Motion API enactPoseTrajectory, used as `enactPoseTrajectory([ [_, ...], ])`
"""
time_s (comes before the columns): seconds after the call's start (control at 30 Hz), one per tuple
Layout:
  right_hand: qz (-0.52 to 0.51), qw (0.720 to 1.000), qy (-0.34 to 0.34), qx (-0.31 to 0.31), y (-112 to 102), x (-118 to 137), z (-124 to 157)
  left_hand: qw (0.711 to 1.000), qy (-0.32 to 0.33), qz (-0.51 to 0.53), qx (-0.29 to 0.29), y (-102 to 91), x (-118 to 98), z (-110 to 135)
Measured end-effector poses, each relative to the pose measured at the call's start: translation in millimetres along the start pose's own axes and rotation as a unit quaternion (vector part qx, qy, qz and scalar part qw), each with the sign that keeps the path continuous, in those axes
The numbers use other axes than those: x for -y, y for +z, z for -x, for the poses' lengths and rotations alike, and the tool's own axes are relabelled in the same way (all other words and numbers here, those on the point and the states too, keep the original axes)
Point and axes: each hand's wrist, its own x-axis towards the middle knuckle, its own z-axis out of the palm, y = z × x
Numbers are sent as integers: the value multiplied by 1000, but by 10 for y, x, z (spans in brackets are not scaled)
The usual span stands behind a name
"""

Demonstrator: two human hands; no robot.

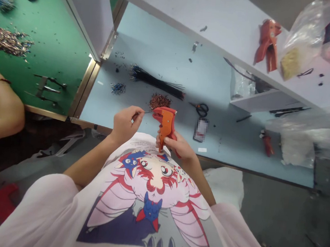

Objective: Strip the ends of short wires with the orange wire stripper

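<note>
My right hand (180,144) is wrapped round the handles of an orange-red wire stripper (167,123), held with its jaws toward the left. My left hand (127,122) pinches a thin dark wire (147,112), whose far end reaches the stripper's jaws. Whether the jaws grip the wire is too small to tell. Just behind the tool lies a heap of small copper-coloured pieces (160,100). A bundle of black wires (157,82) stretches across the table beyond it. To the left sits a small pile of blue and silver bits (118,88).
Scissors (201,109) and a phone (201,129) lie right of the stripper on the blue table (217,78). Another red stripper (269,46) rests on the white shelf (222,23). Plastic bags (295,141) crowd the right end. A co-worker's arm (2,102) is at the green table (55,49).
</note>
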Motion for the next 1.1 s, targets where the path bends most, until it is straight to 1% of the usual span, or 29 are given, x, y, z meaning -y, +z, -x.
enactPoseTrajectory([
  [0.1,18,1000,-1,11,21,-9,-8,1000,20,-18,-5,2,-15,13],
  [0.2,26,999,-3,19,26,-30,-23,999,26,-24,0,2,-34,27],
  [0.6,47,999,12,12,92,-21,-16,999,37,-11,6,-17,-59,21],
  [0.73,47,999,3,10,79,-58,-32,999,40,-4,10,-18,-32,14],
  [0.87,26,1000,-1,1,67,-102,-64,999,26,-1,20,-21,20,25],
  [1.1,-53,997,51,-33,124,-157,-121,999,10,-25,41,31,107,60],
])
